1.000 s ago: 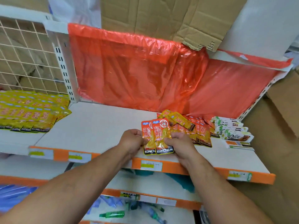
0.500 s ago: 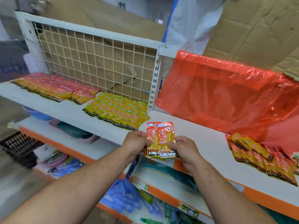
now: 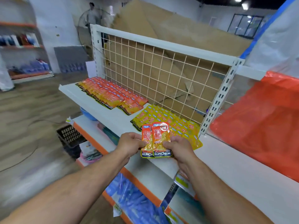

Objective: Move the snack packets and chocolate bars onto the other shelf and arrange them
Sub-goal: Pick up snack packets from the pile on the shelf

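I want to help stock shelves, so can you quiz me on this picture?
1. True or false: the left hand and right hand both hold the Konchew packets.
2. What colour is the nearer pile, just behind those packets? A yellow, B green, C blue.
3. Fill in: the red-orange pile lies to the ___ of it.
Key: 1 true; 2 A; 3 left.

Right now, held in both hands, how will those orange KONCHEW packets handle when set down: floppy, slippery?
Probably light and semi-stiff: the orange packets hold shape pinched at their sides by the left hand and right hand. The glossy film looks slippery, so the overlapped pair may slide apart. They should lie flat like the yellow packets.
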Available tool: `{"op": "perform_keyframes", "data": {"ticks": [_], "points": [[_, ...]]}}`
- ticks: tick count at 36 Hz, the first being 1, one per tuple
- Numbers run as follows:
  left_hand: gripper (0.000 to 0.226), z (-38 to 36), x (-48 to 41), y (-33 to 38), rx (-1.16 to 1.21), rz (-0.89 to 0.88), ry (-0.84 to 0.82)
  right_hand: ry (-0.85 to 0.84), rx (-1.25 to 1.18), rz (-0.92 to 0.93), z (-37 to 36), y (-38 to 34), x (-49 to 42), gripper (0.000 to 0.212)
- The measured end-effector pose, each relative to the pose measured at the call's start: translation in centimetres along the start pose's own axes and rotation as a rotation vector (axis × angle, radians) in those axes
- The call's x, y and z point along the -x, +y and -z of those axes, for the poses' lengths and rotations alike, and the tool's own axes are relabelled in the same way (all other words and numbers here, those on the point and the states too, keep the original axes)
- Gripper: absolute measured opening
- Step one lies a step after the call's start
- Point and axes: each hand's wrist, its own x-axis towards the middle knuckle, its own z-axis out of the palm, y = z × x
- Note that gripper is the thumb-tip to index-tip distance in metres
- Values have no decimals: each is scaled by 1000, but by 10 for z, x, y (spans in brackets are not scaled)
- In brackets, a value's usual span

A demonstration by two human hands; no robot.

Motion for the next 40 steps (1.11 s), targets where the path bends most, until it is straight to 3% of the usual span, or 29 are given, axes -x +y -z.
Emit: {"op": "perform_keyframes", "data": {"ticks": [6, 10, 19, 24, 28, 30, 40], "points": [[10, 27, -57, 21, -27, -2, 125, -65, -16, -10, -35, -17, -69, 20], [17, 42, -89, 36, 1, -15, 164, -106, 8, -8, -57, -29, -108, 32], [19, 78, -151, 42, -36, -15, 183, -136, 49, 22, -104, -40, -161, 19], [12, 105, -202, 42, -98, -10, 136, -78, 54, 19, -128, -44, -192, 21], [28, 126, -249, 44, -169, -27, 94, -14, 61, -3, -153, -48, -212, 26], [25, 136, -272, 46, -199, -49, 56, 26, 42, 4, -167, -51, -222, 26], [14, 173, -346, 61, -658, -238, -124, 250, -82, -47, -231, -63, -239, 32]]}}
